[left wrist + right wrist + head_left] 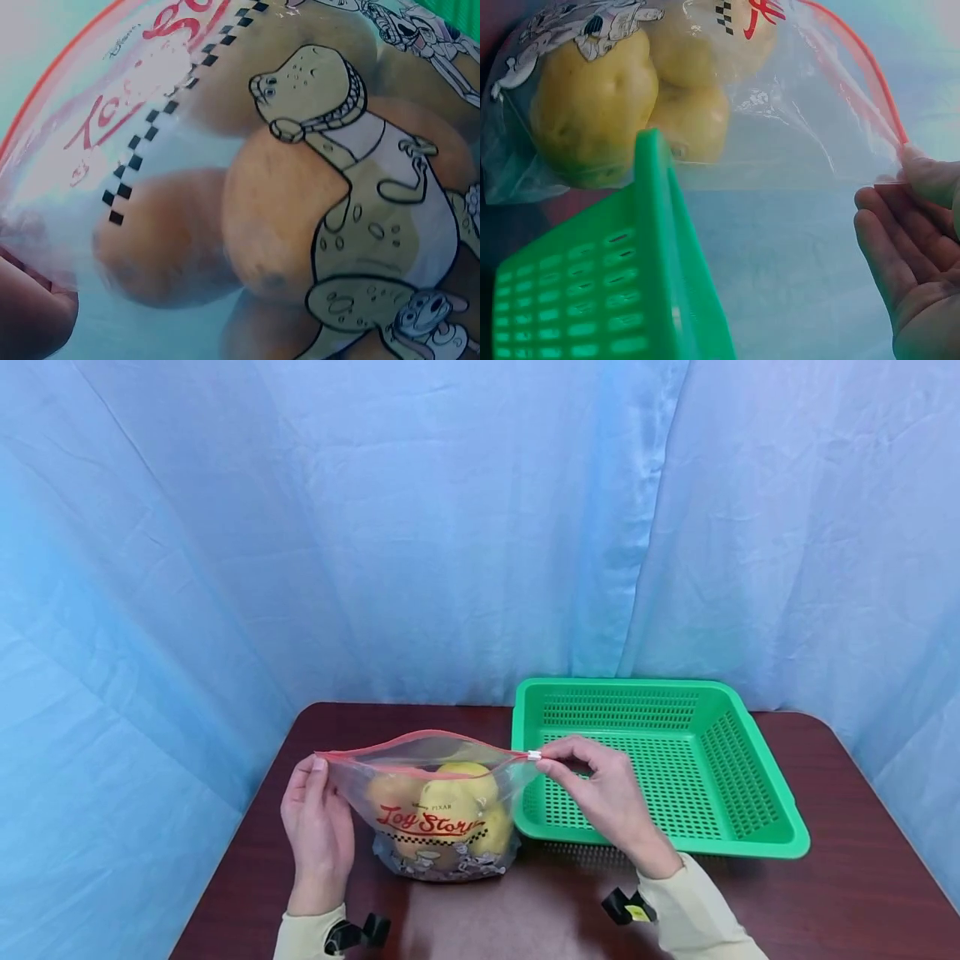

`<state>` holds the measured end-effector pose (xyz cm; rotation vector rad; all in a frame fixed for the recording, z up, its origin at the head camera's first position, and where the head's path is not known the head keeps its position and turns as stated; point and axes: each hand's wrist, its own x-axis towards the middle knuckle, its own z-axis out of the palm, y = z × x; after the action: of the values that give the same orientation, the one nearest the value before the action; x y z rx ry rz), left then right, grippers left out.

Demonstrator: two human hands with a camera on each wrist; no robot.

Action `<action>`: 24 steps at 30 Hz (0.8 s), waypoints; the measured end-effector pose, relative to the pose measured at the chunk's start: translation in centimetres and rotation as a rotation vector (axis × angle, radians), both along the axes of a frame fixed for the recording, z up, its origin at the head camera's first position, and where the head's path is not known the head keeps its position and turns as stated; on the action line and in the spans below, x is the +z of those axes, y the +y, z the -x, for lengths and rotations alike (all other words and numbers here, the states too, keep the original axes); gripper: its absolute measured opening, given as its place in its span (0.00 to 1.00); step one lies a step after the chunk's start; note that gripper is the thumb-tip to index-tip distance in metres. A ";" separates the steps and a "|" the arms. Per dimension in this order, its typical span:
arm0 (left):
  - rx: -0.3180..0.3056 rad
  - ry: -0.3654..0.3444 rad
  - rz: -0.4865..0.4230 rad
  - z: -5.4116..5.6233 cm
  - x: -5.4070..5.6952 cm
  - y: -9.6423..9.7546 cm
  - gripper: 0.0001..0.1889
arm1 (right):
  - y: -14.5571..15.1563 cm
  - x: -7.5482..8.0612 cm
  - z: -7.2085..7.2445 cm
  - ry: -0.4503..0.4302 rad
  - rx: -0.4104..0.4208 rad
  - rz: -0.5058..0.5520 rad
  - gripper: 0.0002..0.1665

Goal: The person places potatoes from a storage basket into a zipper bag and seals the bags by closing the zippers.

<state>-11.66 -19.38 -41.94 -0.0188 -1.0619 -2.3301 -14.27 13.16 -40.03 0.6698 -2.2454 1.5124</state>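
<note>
A clear zip bag (442,852) with a red-edged mouth and "Toy Story" print stands on the table, its mouth gaping in the middle. Inside, several yellow, rounded, potato-like pieces (596,105) fill the lower part; some look orange-brown in the left wrist view. My left hand (318,827) pinches the bag's upper left corner between thumb and fingers. At the opposite corner, the thumb and index finger of my right hand (603,789) pinch the white zip slider (534,755). In the right wrist view, the other fingers of that hand extend below the corner.
A green plastic basket (772,777) with slotted walls stands right of the bag, partly beneath my right hand. The dark red-brown table (862,827) has rounded back corners. Pale blue curtains (450,527) hang behind and at the sides.
</note>
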 end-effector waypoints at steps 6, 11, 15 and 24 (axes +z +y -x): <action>-0.014 0.013 0.186 0.0 0.0 0.3 0.09 | 0.1 -0.3 -0.2 -0.076 -0.020 -0.009 0.03; 0.000 0.062 0.324 0.5 0.6 0.5 0.18 | 0.2 -0.6 -0.1 -0.051 -0.036 -0.010 0.04; 0.122 0.117 0.406 0.7 1.6 0.9 0.23 | 0.2 -0.8 -0.1 -0.039 -0.033 -0.002 0.04; 0.324 0.306 0.691 0.2 4.8 2.9 0.24 | 0.3 -0.9 -0.1 -0.070 -0.016 0.008 0.05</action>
<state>-11.85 -16.48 -37.18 -0.4181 -1.5179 -1.5270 -14.13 13.49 -40.89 0.6041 -2.2889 1.5592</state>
